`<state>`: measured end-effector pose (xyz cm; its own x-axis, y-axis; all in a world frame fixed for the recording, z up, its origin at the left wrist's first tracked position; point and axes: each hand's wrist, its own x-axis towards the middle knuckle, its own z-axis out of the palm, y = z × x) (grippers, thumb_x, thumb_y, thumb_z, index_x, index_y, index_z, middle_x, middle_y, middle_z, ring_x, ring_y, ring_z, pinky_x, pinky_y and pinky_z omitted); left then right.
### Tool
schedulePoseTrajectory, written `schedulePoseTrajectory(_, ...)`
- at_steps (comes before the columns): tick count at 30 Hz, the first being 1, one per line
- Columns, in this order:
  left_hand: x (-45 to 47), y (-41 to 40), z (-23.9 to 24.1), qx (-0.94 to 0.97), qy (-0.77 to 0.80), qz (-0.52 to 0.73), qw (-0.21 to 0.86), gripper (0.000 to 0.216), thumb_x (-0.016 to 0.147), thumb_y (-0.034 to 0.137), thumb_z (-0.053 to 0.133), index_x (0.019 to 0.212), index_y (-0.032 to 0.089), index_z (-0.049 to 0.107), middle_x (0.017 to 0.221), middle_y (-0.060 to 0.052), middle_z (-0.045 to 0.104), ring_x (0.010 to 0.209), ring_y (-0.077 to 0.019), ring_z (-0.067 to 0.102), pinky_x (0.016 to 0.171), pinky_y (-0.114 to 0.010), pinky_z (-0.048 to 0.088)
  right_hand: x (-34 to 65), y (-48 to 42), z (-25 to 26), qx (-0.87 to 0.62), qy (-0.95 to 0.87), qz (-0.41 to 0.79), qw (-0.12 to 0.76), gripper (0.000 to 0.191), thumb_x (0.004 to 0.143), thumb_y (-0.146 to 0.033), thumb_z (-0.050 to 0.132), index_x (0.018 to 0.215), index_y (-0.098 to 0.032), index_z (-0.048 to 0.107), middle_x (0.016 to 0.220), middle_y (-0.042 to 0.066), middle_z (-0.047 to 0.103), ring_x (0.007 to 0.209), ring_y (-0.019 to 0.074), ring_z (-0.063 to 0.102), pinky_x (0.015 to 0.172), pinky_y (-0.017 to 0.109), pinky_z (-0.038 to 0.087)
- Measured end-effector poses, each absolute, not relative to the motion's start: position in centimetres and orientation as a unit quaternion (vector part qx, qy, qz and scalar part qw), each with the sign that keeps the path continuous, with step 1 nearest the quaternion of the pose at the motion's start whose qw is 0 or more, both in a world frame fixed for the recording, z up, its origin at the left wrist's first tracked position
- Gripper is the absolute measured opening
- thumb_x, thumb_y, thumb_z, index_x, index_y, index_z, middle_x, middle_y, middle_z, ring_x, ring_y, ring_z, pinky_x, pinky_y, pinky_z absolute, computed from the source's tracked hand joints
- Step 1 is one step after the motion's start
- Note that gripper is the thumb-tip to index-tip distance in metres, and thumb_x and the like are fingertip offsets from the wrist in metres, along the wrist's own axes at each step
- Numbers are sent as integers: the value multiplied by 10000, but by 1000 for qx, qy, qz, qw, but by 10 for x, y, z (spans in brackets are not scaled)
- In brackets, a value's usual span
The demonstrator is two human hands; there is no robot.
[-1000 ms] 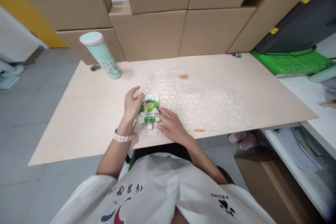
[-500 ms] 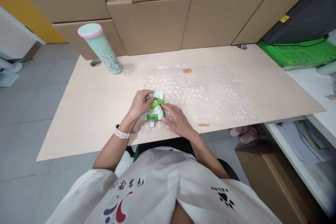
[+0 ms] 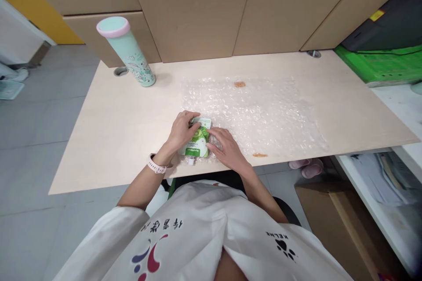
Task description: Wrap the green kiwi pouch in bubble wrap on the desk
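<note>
A small green and white spouted pouch (image 3: 197,142) with a kiwi picture lies on the near left corner of a clear bubble wrap sheet (image 3: 260,114) spread over the pale wooden desk (image 3: 121,140). My left hand (image 3: 180,131) curls over the pouch's left edge, fingers bent on its top. My right hand (image 3: 226,149) presses on the bubble wrap at the pouch's right side, fingertips touching the pouch. A white watch sits on my left wrist.
A mint tumbler (image 3: 127,52) with a pink lid stands at the desk's back left. Cardboard boxes (image 3: 198,17) line the far edge. A green tray (image 3: 385,66) lies at the right. Two brown tape scraps (image 3: 239,84) stick on the bubble wrap.
My left hand went from open beside the pouch to curled over its left edge. My right hand slid up against the pouch's right side.
</note>
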<state>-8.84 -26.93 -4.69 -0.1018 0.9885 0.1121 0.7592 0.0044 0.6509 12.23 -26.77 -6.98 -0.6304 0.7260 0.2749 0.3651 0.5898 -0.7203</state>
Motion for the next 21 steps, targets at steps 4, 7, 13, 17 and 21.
schedulePoseTrajectory(4,-100,-268,-48,589,708,342,186,329,874,214,594,1190,193,686,1116,-78,664,1017,-234,607,912,-385,509,121,-268,-70,-311,-867,307,239,770,854,-647,650,1495,-295,409,1485,128,476,1384,326,420,1127,560,387)
schedulePoseTrajectory(7,-108,-269,-49,553,733,355,178,343,871,256,588,1192,187,689,1163,-97,658,1049,-254,603,917,-401,508,120,-268,-71,-308,-886,287,195,938,764,-686,724,1537,-313,346,1591,136,355,1466,366,315,1160,594,329)
schedulePoseTrajectory(13,-112,-269,-51,538,741,350,197,365,835,259,603,1178,172,696,1106,-103,676,961,-240,618,899,-401,513,119,-271,-73,-337,-869,294,210,695,930,-554,593,1539,-328,346,1609,108,351,1472,332,335,1166,589,331)
schedulePoseTrajectory(17,-114,-269,-49,524,753,356,179,395,833,270,594,1203,166,682,1157,-119,665,932,-233,635,874,-391,521,121,-271,-71,-334,-868,299,214,593,953,-498,574,1498,-319,423,1627,88,323,1462,327,347,1158,580,348)
schedulePoseTrajectory(21,-119,-271,-42,486,792,334,159,409,844,301,579,1216,159,673,1041,-105,710,847,-236,660,836,-389,516,122,-270,-72,-306,-871,293,250,505,946,-473,606,1409,-281,541,1449,102,533,1352,300,463,1120,538,402)
